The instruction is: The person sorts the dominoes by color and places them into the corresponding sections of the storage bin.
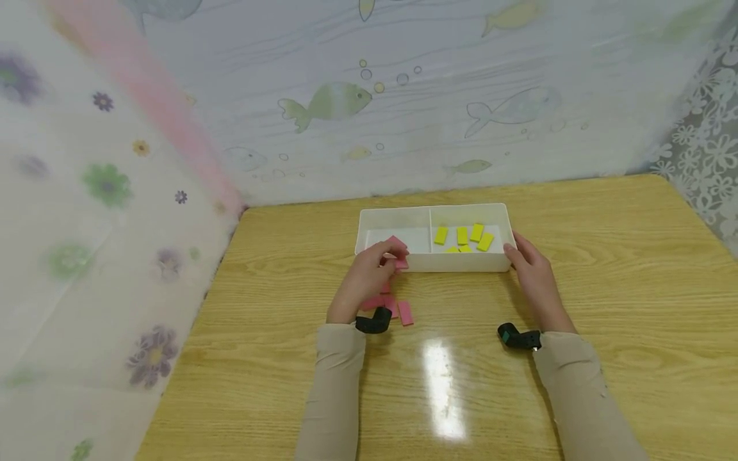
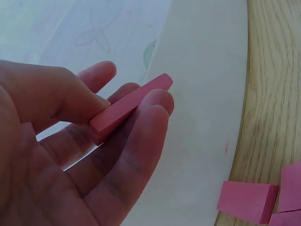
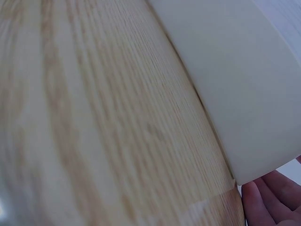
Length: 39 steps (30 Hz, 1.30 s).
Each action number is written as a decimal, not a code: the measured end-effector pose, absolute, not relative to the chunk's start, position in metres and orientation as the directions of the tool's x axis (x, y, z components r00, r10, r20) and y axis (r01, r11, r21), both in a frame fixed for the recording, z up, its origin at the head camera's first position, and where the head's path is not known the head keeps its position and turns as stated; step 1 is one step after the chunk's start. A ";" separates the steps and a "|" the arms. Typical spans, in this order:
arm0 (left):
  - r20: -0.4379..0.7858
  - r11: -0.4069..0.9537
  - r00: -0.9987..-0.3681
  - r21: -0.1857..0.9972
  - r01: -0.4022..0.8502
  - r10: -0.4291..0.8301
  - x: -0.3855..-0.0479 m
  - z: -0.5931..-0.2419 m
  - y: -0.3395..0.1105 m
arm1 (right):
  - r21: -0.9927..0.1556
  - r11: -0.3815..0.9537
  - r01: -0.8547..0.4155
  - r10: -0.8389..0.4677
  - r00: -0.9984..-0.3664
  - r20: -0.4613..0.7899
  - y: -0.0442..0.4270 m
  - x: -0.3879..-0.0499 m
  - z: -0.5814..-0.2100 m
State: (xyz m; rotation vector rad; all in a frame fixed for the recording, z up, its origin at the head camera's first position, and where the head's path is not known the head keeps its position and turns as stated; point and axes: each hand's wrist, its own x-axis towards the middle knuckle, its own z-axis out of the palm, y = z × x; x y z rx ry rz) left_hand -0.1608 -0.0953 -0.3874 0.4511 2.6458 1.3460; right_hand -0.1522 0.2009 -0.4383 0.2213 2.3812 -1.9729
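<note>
My left hand (image 1: pixel 369 272) pinches a pink block (image 2: pixel 129 108) between thumb and fingers at the front wall of a white two-compartment box (image 1: pixel 461 263). More pink (image 1: pixel 395 242) shows just beyond the fingers; whether it lies inside the left compartment I cannot tell. Loose pink blocks (image 1: pixel 406 313) lie on the table below the left hand, partly hidden by it, and one pink block (image 2: pixel 244 201) is close to the box's wall. My right hand (image 1: pixel 533 272) holds the box's right end, thumb at the front corner and fingers along the side. Several yellow blocks (image 1: pixel 485 241) lie in the right compartment.
The wooden table (image 1: pixel 461 384) carries the box and blocks. Behind the box rises a fish-patterned covering (image 1: pixel 415 141), and a flowered one (image 1: pixel 109 256) hangs at the left. Both wrists wear black camera mounts (image 1: pixel 373 321).
</note>
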 end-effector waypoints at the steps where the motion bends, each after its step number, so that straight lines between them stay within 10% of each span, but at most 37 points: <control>1: 0.007 0.537 -0.946 0.822 0.190 0.323 -0.161 -0.388 -0.096 | -0.974 0.181 0.139 0.084 -0.989 -0.125 0.201 -0.152 -0.438; 39: 0.047 0.458 -0.994 0.885 0.087 0.098 -0.167 -0.394 -0.103 | -0.971 0.202 0.129 0.075 -0.990 -0.116 0.201 -0.151 -0.440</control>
